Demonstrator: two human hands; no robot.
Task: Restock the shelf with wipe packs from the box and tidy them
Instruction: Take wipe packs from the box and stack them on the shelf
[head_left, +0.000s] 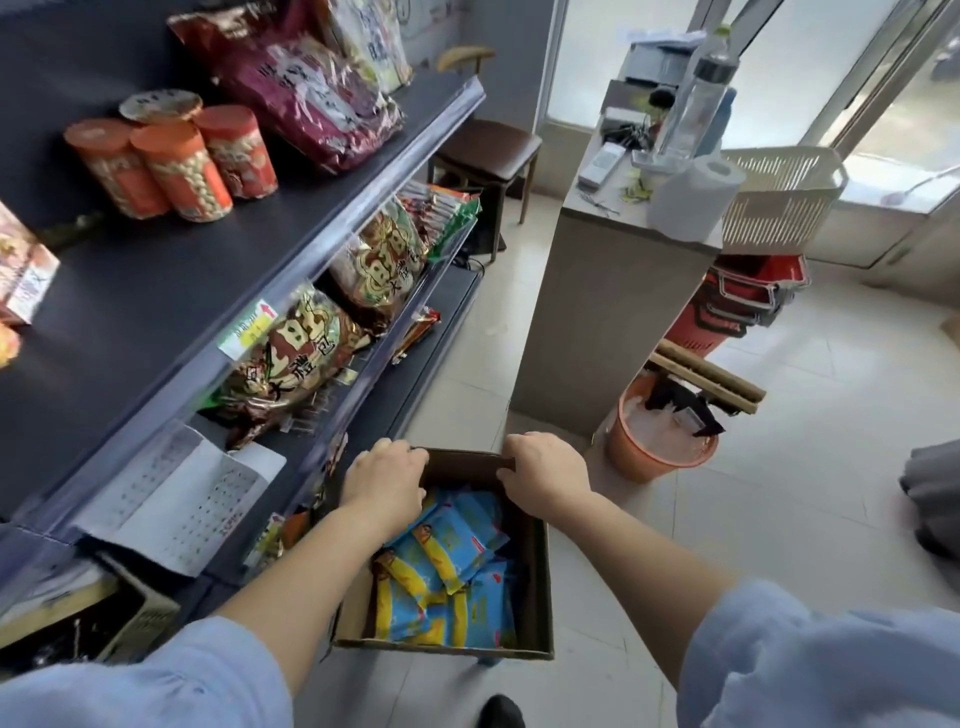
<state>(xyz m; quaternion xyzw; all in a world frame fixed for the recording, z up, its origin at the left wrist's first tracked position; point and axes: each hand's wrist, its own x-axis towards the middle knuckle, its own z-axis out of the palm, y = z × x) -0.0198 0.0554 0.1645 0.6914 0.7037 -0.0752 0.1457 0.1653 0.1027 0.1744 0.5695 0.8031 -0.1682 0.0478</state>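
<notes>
The cardboard box (540, 597) sits on the tiled floor, just beside the foot of the dark shelf (208, 291). A grey counter (597, 312) and an orange bucket (660, 431) stand beyond its far edge. Snack bags (291, 358) crowd the middle tier above. The box's long axis runs away from the person, along the shelf front, with its open top upward. Blue-and-yellow wipe packs (447, 571) lie jumbled inside it. The left hand (387, 480) curls over the far-left rim, and the right hand (540, 475) grips the far-right corner.
</notes>
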